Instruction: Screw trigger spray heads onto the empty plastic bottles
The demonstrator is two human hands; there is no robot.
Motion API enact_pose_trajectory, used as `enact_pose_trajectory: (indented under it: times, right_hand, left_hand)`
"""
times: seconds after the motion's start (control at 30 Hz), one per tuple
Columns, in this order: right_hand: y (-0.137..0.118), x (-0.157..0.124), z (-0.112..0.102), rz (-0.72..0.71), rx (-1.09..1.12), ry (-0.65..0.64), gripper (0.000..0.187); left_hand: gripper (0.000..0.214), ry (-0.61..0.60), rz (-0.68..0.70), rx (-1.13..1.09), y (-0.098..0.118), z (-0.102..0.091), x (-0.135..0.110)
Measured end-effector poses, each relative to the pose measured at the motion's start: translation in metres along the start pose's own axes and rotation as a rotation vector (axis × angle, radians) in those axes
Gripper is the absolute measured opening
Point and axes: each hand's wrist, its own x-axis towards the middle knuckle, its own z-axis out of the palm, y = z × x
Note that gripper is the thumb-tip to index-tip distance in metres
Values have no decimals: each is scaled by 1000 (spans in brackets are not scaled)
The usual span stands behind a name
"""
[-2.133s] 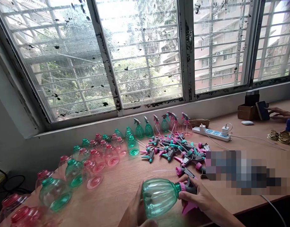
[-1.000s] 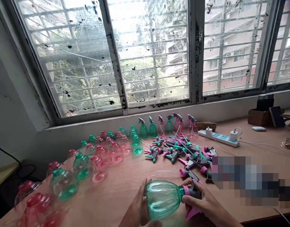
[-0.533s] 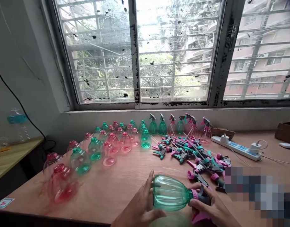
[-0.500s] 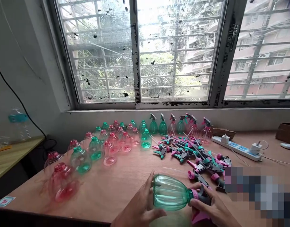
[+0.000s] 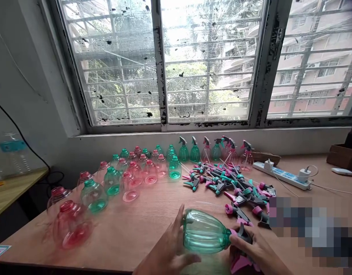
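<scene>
A clear green spray bottle (image 5: pixel 206 232) lies sideways above the near table, its base to the left. My right hand (image 5: pixel 257 244) is closed round its neck end, on a sprayer head with a pink collar and dark grey body. A pink part (image 5: pixel 241 263) shows below those fingers. At the base end is my left hand (image 5: pixel 172 244), index finger raised and thumb spread beneath; whether it touches the bottle is unclear. A pile of loose sprayer heads (image 5: pixel 227 181), pink, green and grey, lies beyond my right hand.
Headless pink bottles (image 5: pixel 74 225) and green bottles (image 5: pixel 94 196) stand across the table's left side. Several bottles with sprayer heads (image 5: pixel 194 151) line the wall below the window. A white power strip (image 5: pixel 284 175) and a brown box (image 5: pixel 342 156) are at right. A blurred patch covers the right front.
The view has shifted slightly right, so the scene sits a little further left. Both hands and the green bottle keep nearly the same pose; the right hand has turned slightly at the sprayer head.
</scene>
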Motion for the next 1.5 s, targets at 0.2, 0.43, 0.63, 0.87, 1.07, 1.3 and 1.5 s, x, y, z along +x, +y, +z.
enact_pose_trajectory:
  times: [0.2, 0.43, 0.63, 0.87, 1.07, 1.3, 1.5]
  right_hand:
    - [0, 3, 1, -49, 35, -10, 43]
    - [8, 5, 1, -40, 118, -6, 48]
    - [6, 4, -2, -45, 73, -27, 43]
    - [7, 5, -4, -74, 56, 22, 43]
    - [3, 4, -2, -40, 145, -28, 43]
    - [1, 3, -3, -49, 105, -17, 41]
    - [7, 5, -3, -40, 103, -35, 44]
  left_hand:
    - [109, 16, 15, -43, -10, 3, 5]
    - [105, 88, 22, 50, -19, 3, 9]
    - [99, 25, 88, 63, -19, 4, 6]
    - [113, 35, 41, 147, -23, 3, 5]
    - [103, 31, 79, 138, -18, 2, 5]
    - [114, 36, 64, 146, -19, 2, 6]
    - [103, 27, 91, 163, -15, 1, 7]
